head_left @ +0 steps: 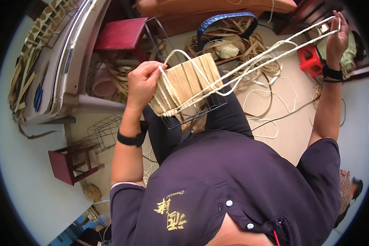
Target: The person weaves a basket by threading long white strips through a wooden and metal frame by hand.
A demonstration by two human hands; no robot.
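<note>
A black wire frame [205,110] wrapped with flat tan strips [188,78] rests on my lap. White twisted cord [270,51] runs along its near left side and is bound round its lower left corner. My left hand [145,82] is closed at the frame's upper left edge, pinching the cord between thumb and fingertips. A slack loop of the same cord arches over the strips. Raised far out to the right, my right hand [337,39] has the cord looped round it and holds the long strands stretched from the frame.
Piled tan strips and a blue-handled basket [227,18] lie on the floor ahead. A red stool [121,35] stands at the far left, another red stool [309,61] at right. Blue scissors [38,96] lie on the left table [57,82]. Loose cord trails across the floor.
</note>
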